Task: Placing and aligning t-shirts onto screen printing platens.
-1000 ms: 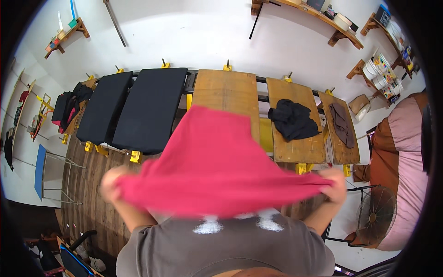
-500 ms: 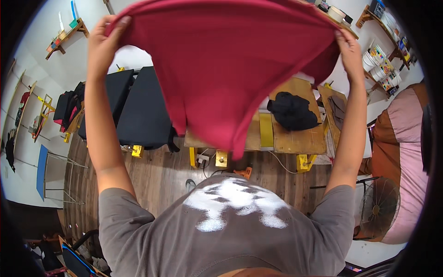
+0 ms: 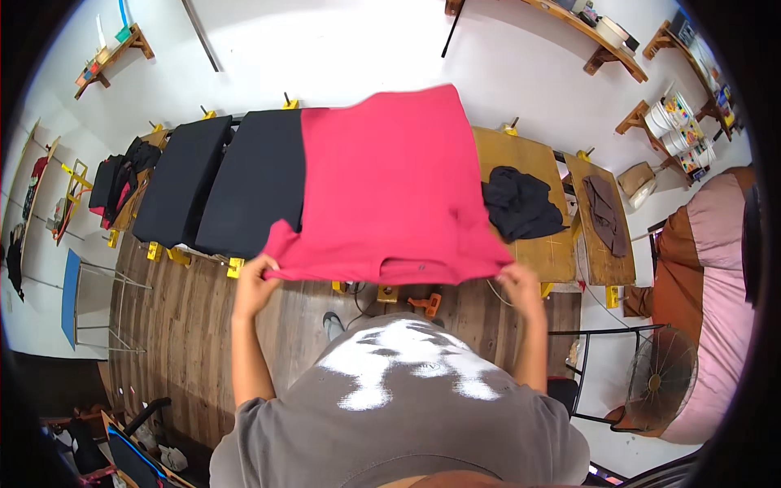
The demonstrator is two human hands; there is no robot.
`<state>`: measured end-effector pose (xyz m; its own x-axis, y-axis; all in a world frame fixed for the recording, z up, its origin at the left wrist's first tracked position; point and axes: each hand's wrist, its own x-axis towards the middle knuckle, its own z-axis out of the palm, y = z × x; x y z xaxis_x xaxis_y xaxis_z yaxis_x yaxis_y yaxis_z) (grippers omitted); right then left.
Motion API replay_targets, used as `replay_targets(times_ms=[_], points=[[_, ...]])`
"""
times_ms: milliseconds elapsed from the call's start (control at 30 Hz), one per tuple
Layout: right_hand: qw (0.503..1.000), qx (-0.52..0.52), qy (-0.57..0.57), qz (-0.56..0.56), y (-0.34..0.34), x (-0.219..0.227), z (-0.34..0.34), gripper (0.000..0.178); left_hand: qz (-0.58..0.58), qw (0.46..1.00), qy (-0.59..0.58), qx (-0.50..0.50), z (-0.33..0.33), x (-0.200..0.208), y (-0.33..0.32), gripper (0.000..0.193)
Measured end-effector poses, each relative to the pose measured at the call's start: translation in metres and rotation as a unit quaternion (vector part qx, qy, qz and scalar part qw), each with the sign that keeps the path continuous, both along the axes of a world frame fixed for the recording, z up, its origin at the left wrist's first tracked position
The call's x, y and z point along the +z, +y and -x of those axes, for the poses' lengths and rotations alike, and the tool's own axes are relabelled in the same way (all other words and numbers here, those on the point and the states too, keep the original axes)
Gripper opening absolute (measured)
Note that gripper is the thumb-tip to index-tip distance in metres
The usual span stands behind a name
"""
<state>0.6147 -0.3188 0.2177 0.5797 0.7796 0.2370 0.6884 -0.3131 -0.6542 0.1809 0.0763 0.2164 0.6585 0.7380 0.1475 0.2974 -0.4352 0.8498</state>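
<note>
A red T-shirt (image 3: 382, 175) is spread out in front of me, its hem toward the wall and its neck opening toward my body. My left hand (image 3: 255, 286) pinches the shirt at its left shoulder side. On the other side my right hand (image 3: 521, 286), a little blurred, grips the right sleeve end. The shirt covers most of a wooden board and hangs partly over its near edge. Left of it, a board dressed in a black garment (image 3: 256, 175) touches the shirt's edge. A crumpled black cloth (image 3: 521, 203) lies to the right.
Another black-covered board (image 3: 183, 179) stands farther left. To the right are a bare wooden board (image 3: 541, 260) and one with a brown cloth (image 3: 606, 215). A fan (image 3: 663, 378) stands at the right. An orange tool (image 3: 425, 305) lies below the boards.
The red T-shirt has come down from a raised, billowing position to lie spread over the board. Both my hands have lowered toward my body, still gripping it.
</note>
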Motion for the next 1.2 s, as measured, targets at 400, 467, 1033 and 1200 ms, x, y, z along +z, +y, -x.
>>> replay_targets(times_ms=[400,467,1033,1200], points=[[0.968,-0.041,0.242,0.05,0.045,-0.109,0.0,0.053,0.095,0.98,0.174,-0.032,-0.059,-0.117,0.018,0.056],[0.986,-0.15,0.07,0.019,0.086,-0.145,-0.004,0.069,0.145,0.973,0.155,0.093,-0.096,-0.151,0.016,0.069],[0.838,0.101,0.318,0.433,-0.008,-0.118,0.022,0.055,0.451,0.875,0.167,-0.065,-0.019,-0.126,-0.036,0.043],[0.819,0.122,0.38,0.413,-0.029,-0.157,0.014,0.083,0.446,0.819,0.331,-0.144,-0.015,-0.129,-0.038,0.081]])
